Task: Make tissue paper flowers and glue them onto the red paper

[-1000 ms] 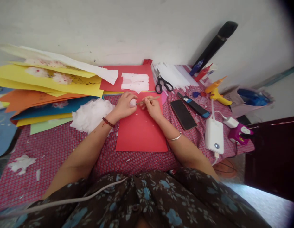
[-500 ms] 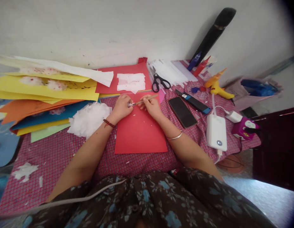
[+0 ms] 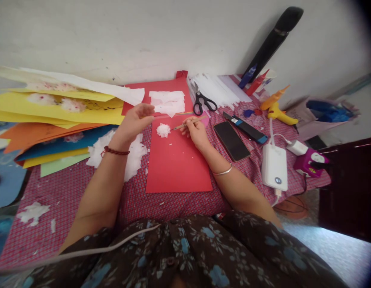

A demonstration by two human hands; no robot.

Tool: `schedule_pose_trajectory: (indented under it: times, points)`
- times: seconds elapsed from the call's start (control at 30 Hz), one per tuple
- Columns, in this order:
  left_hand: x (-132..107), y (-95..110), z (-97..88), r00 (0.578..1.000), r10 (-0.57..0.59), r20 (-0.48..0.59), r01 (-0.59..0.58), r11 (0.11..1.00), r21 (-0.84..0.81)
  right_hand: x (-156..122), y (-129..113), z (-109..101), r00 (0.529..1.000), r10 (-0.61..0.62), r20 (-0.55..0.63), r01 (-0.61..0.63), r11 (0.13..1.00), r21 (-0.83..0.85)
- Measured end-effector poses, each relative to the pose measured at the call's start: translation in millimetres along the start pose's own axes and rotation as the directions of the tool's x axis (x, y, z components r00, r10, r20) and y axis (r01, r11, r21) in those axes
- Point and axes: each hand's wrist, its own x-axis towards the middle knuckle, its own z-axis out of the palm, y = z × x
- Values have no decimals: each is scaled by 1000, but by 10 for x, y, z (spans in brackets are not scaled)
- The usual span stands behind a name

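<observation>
- The middle of the brown stick [image 3: 178, 127], above the front red sheet [image 3: 179, 168], is covered by the grip of the right hand [image 3: 195, 131]; its tip is too small to be made out.
- Part of the white paper heap [image 3: 136, 154], left of the sheet, is hidden by the left forearm [image 3: 103, 188].
- The coloured paper stack [image 3: 53, 132], far left of the sheet, is cut off by the frame.
- The lettering on the bag [image 3: 302, 129], far right of the sheet, is blurred.
- The digits on the power bank [image 3: 274, 164], right of the sheet, cannot be read.
</observation>
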Motion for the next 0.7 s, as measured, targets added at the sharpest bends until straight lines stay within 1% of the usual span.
schedule_pose_trajectory:
  times: [0.03, 0.07, 0.1, 0.13, 0.2, 0.23, 0.3, 0.37, 0.43, 0.5, 0.57, 0.63, 0.67, 0.7]
  points:
    - [-31, 47, -54, 998, -23, -53, 23, 1000, 3, -5, -9, -1, 1000, -6, -13, 6, 1000, 5]
    - [-73, 90, -94, 996, -41, -81, 43, 999, 25, -12, -18, -2, 1000, -12, -23, 12, 1000, 10]
    - [-123, 125, -120, 995, -56, -82, 60, 996, 58, -22, -26, -1, 1000, -15, -20, 15, 1000, 13]
    - [-180, 151, -132, 996, -66, -60, 72, 992, 100, -33, -32, 3, 1000, -13, -4, 13, 1000, 12]
    - [-309, 165, -123, 997, -72, 18, 67, 977, 200, -57, -39, 23, 998, -1, 56, 1, 1000, -4]
    - [-377, 153, -104, 996, -62, 58, 45, 965, 259, -68, -40, 39, 996, 4, 85, -3, 1000, -13]
    - [-518, 100, -42, 989, -20, 148, -43, 911, 410, -88, -40, 79, 993, 9, 116, -6, 1000, -20]
    - [-668, 35, 43, 970, 18, 244, -150, 831, 536, -103, -39, 119, 991, 13, 136, -10, 1000, -20]
    - [-832, -4, 136, 951, 28, 307, -213, 781, 587, -114, -40, 149, 986, 16, 167, -11, 999, -32]
    - [-998, -3, 210, 937, 26, 347, -242, 767, 594, -123, -37, 161, 982, 8, 187, 1, 999, -48]
    - [-1137, 33, 227, 919, 24, 394, -273, 758, 592, -130, -29, 157, 984, -9, 179, 18, 999, -52]
    - [-1213, 79, 146, 900, 15, 436, -295, 757, 583, -130, -13, 146, 986, -20, 163, 28, 999, -46]
    - [-1223, 98, 62, 905, 15, 426, -286, 762, 581, -129, -4, 142, 987, -21, 161, 28, 999, -43]
    - [-1212, 113, -49, 925, 20, 380, -257, 769, 585, -127, 3, 139, 987, -20, 161, 27, 999, -39]
